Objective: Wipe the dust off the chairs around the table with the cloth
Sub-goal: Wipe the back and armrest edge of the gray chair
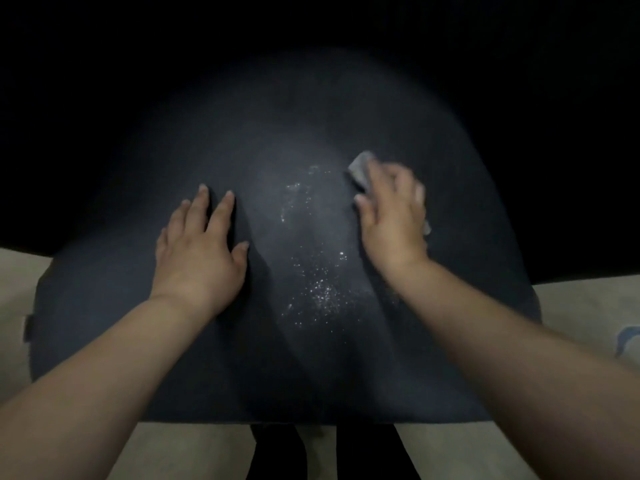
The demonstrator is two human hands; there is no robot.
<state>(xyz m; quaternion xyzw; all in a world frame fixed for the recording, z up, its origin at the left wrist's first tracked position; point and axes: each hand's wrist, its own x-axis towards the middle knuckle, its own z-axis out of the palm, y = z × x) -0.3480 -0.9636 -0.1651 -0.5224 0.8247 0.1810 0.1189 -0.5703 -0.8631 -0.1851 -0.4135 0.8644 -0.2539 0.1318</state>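
Observation:
A dark chair seat fills most of the view below me. White dust specks lie scattered down its middle, with a fainter patch higher up. My right hand presses a small grey cloth onto the seat at the right of the dust; the cloth sticks out beyond my fingers and past the outer edge of my hand. To the left of the dust, my left hand lies flat on the seat with its fingers spread and holds nothing.
Pale floor shows at both sides of the seat and below its front edge. Dark shapes stand on the floor under the front edge. Everything beyond the seat's far edge is black.

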